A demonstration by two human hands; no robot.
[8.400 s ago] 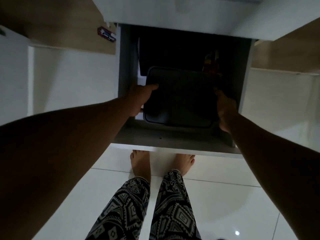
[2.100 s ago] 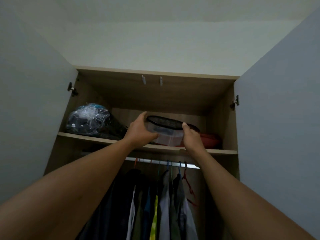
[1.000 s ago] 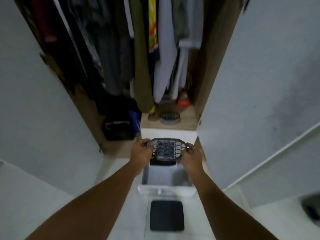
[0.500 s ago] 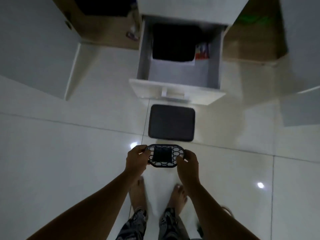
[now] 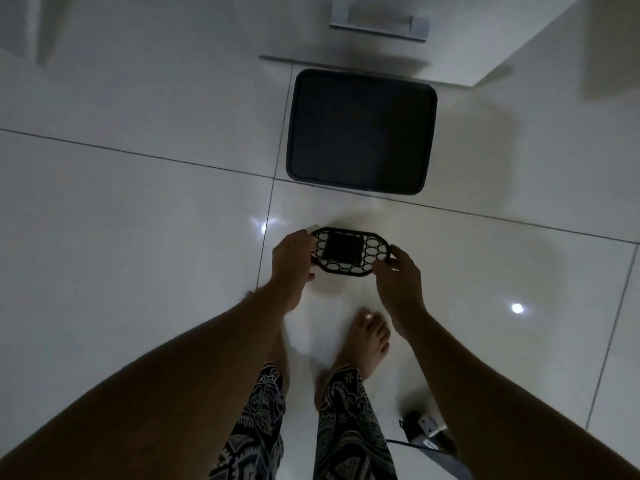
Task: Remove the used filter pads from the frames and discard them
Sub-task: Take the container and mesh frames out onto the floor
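glossy white floor tiles [image 5: 138,237], a white drawer front's metal handle [image 5: 379,24]

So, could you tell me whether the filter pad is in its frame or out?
In: the dark square pad fills the centre of the honeycomb frame, which left hand and right hand grip at its ends.

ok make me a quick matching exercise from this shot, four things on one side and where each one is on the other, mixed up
1 filter frame
2 filter pad
3 dark tray
4 metal handle

a lying flat on the floor
b at the top edge of the view
c gripped by the left hand and right hand
d seated in the middle of the frame

Pairs: 1-c, 2-d, 3-a, 4-b
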